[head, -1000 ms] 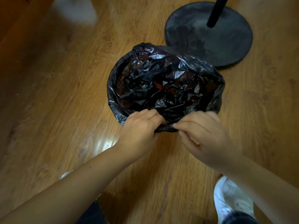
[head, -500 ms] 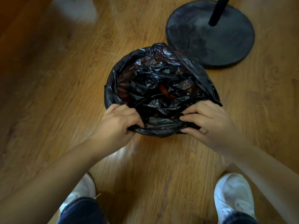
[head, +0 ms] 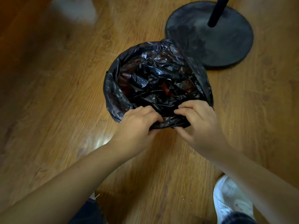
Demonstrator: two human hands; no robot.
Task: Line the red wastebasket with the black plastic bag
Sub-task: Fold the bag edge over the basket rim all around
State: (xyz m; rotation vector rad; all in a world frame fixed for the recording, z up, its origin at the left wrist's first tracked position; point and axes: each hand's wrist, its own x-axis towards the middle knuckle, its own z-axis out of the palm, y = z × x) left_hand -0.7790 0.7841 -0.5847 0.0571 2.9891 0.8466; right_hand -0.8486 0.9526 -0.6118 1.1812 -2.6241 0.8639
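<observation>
The red wastebasket [head: 166, 88] stood on the wooden floor [head: 56, 110], almost wholly covered by the black plastic bag [head: 155, 73], so that only a few reddish patches showed through gaps in the crumpled film inside it. The bag sat in the wastebasket with its mouth open upward and its edge folded out over the rim all the way round; loose, wrinkled plastic filled the inside, and nothing else could be made out in there. The left hand [head: 137, 125] and the right hand [head: 199, 122] met at the near side of the rim, close together with a small gap between them. The left hand's fingers [head: 150, 114] were curled over the fold, pinching the bag's edge against the thumb below. The right hand's fingers [head: 182, 112] were bent in the same way, gripping the bag's edge just beside the left hand. Beyond the hands, on the far side of the wastebasket and toward the right, a round black base [head: 226, 46] with a dark upright pole [head: 216, 12] lay on the floor, its edge touching or just behind the bag. Behind the right hand, under the forearm, was a white shoe [head: 229, 202].
</observation>
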